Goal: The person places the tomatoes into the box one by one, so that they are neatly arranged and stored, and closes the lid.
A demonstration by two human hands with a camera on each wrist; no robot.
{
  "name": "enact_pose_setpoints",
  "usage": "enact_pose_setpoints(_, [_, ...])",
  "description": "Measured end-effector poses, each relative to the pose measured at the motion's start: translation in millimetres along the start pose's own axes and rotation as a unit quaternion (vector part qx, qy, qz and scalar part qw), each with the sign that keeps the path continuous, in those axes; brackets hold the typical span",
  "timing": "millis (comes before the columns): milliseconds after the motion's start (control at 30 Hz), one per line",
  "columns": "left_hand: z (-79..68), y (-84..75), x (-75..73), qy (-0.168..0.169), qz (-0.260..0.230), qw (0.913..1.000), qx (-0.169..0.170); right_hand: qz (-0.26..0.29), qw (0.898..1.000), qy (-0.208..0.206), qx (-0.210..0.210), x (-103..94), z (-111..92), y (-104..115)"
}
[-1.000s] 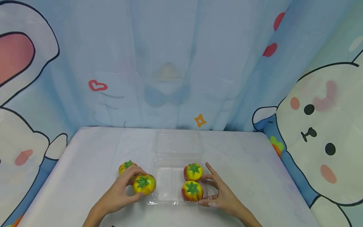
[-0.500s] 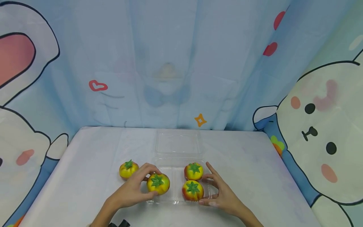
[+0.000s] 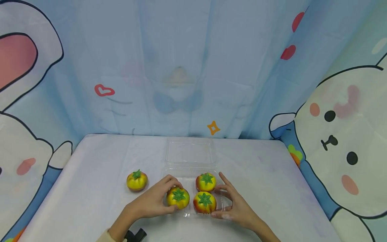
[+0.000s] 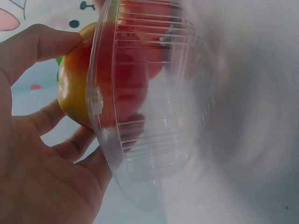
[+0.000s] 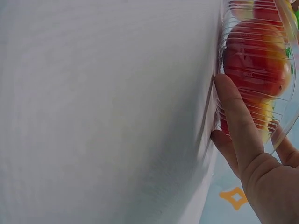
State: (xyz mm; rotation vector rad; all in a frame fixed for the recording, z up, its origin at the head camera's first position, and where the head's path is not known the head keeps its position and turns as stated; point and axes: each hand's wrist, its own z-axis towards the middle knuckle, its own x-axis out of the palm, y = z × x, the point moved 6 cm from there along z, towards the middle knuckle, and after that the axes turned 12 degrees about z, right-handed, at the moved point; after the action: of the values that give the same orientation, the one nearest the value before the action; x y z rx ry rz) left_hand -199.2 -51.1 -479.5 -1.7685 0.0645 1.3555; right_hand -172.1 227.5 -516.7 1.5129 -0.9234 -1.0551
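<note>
My left hand [image 3: 160, 198] grips a yellow-and-red tomato [image 3: 178, 197] with a green star-shaped top, thumb on the near side and fingers on the far side. This tomato is at the left half of a clear plastic box [image 3: 186, 173]. In the left wrist view, its red underside [image 4: 124, 84] shows through the ribbed wall, and fingertips show there too. Inside the box's right half sit a near tomato [image 3: 205, 202] and a far tomato [image 3: 206, 182]. My right hand [image 3: 235, 205] holds the box's right side, with thumb and fingers against the wall [image 5: 250, 116].
Another tomato [image 3: 137, 180] lies on the white tablecloth [image 3: 102, 168], left of the box. The box's clear lid [image 3: 189, 151] lies folded back, away from me. Behind the table hangs a blue curtain [image 3: 181, 67] with cartoon prints. A black object [image 3: 136, 235] shows by my left wrist.
My left hand has carried its tomato rightward, from the box's left edge to a place beside the near tomato. The right hand has stayed at the box's right side.
</note>
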Motion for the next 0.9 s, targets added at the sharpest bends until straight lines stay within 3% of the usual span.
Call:
enact_pose_setpoints(433, [8.9, -2.9, 8.9, 0.013, 0.072, 0.9972, 0.011, -0.001, 1.000, -0.002, 0.009, 1.0, 0.5, -3.3])
enact_pose_setpoints(900, [10.1, -4.5, 8.6, 0.043, 0.098, 0.9943, 0.007, 0.006, 1.000, 0.002, 0.007, 1.1, 1.1, -0.8])
